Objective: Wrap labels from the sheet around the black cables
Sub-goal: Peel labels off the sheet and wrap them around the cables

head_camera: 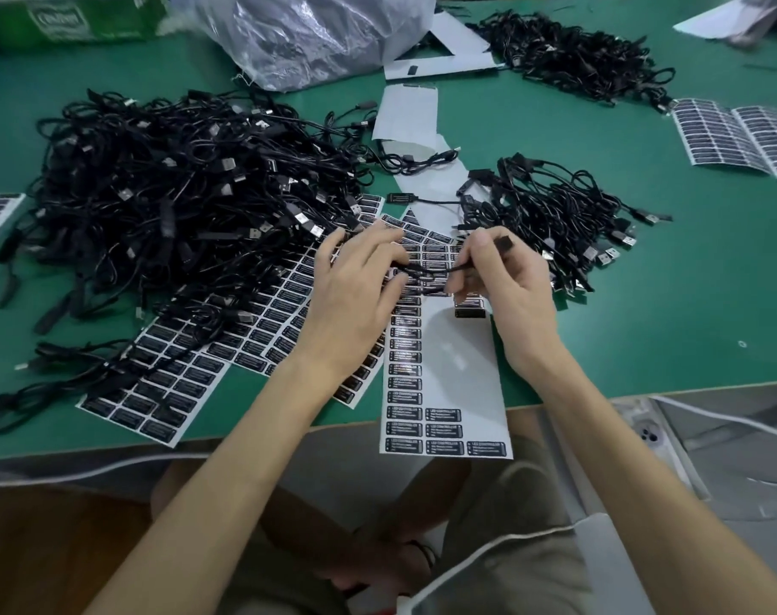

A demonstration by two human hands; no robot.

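Thin black cable (426, 272), slack, right hand (510, 290) pinching.

This is a small assembly workshop, set up for repetitive handwork. The counter (644, 304) is covered with a green work mat. A large heap of identical black cables (155, 193) lies beyond and to the left of the left hand (351, 299). A smaller heap (555, 206) lies just beyond the right hand (506, 281), and a third heap (573, 55) far beyond it. Sheets of identical printed labels (164, 383) spread under and around both hands, with more sheets (741, 135) far to the right. Far beyond the hands sit a bulging plastic bag (315, 33) and a green carton (67, 15).
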